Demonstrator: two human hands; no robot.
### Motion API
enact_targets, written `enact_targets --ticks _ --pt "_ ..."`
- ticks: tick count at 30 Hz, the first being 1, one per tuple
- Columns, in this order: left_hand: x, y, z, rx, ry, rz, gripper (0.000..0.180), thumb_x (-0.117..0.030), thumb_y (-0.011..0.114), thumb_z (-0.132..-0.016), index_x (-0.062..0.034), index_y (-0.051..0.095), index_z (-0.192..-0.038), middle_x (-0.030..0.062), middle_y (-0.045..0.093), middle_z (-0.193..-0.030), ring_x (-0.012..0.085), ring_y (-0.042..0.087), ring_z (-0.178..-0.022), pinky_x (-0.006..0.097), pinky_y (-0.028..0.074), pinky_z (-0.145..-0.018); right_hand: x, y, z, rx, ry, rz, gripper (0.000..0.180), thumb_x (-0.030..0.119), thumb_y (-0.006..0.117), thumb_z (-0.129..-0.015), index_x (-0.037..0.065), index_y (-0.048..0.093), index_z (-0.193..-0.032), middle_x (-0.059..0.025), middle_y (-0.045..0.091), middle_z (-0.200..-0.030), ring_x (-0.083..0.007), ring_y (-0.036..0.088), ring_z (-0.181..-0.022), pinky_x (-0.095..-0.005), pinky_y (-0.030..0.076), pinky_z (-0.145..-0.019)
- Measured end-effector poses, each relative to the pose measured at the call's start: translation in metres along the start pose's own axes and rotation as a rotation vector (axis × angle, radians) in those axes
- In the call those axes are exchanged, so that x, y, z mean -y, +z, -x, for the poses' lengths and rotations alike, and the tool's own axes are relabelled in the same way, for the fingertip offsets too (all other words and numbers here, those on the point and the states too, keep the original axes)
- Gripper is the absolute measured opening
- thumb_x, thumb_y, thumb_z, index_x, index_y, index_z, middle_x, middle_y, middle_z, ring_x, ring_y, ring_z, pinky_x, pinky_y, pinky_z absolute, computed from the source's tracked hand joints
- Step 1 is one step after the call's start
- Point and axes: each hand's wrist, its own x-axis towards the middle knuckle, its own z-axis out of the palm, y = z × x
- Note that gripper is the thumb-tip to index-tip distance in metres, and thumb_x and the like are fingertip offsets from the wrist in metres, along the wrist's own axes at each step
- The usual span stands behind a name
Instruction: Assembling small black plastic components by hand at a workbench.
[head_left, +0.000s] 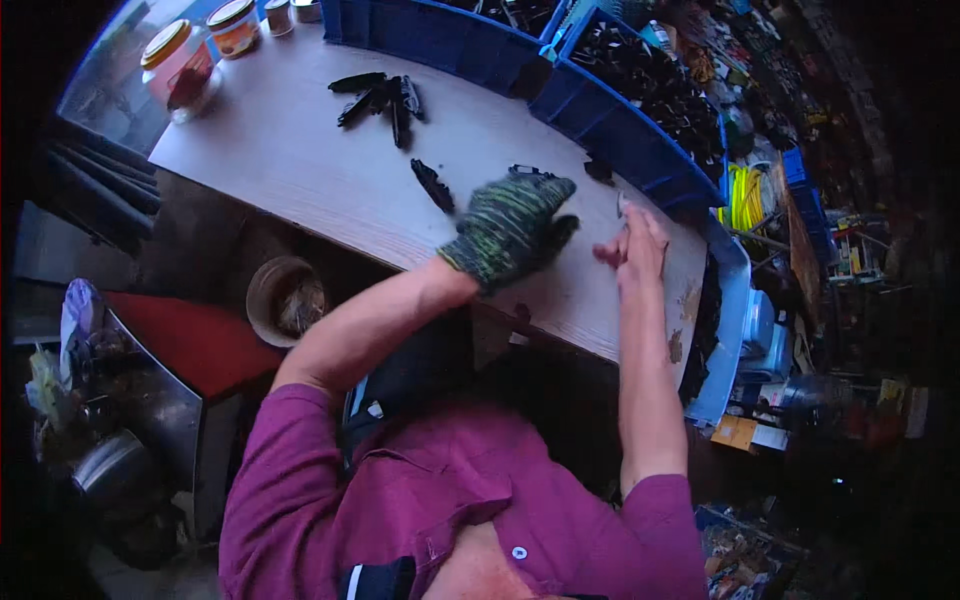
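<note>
My left hand (508, 228), in a green-and-black knitted glove, is closed above the middle of the pale worktable (300, 150). What its curled fingers hold, if anything, is hidden. A small black plastic part (530, 172) shows just beyond the glove, and a long black part (432, 186) lies to its left. My bare right hand (638, 245) is over the table's right end, its fingers together around a small, pale, blade-like piece (622, 204). Beyond its fingertips lies another dark part (598, 170). Farther left, several black plastic parts (385, 100) rest in a loose cluster.
Blue crates (640, 135) line the far edge, one heaped with black parts (640, 85). Lidded jars (180, 65) stand at the far left corner. Below the near edge is a bucket (285, 300), beside a red-topped cabinet (190, 340). A light-blue bin (735, 330) sits at right.
</note>
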Motion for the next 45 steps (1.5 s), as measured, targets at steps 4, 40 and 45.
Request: enact_targets --ticks 4,40,45 --pt "-0.022 0.010 0.007 0.199 -0.148 0.030 0.039 -0.027 0.064 -0.086 -0.0061 0.060 -0.119 0.0175 0.067 -0.102 0.0362 0.064 -0.093 0.046 0.051 -0.078 -0.020 0.017 0.037 0.172 -0.104 -0.138 0.025 0.022 0.072 -0.085 0.005 0.066 -0.101 0.0030 0.056 -0.068 -0.0078 0.055 -0.061 -0.0254 0.050 -0.060" --pt "-0.017 0.021 0.012 0.272 -0.357 0.700 0.023 -0.020 0.062 -0.095 -0.0009 0.062 -0.108 0.0111 0.068 -0.094 0.0179 0.067 -0.086 0.032 0.052 -0.075 -0.032 0.029 0.060 -0.259 -0.087 -0.425 0.028 0.039 0.048 -0.094 0.013 0.050 -0.082 0.0039 0.047 -0.068 -0.0097 0.042 -0.054 -0.0260 0.034 -0.048" --pt "-0.028 0.018 0.010 0.282 -0.480 0.911 0.024 -0.020 0.061 -0.096 -0.0002 0.062 -0.108 0.0063 0.066 -0.089 0.0128 0.061 -0.076 0.030 0.051 -0.070 -0.055 0.016 0.050 -0.240 -0.209 -0.350 0.026 0.036 0.051 -0.093 0.012 0.058 -0.086 0.0022 0.053 -0.072 -0.0100 0.045 -0.055 -0.0261 0.035 -0.047"
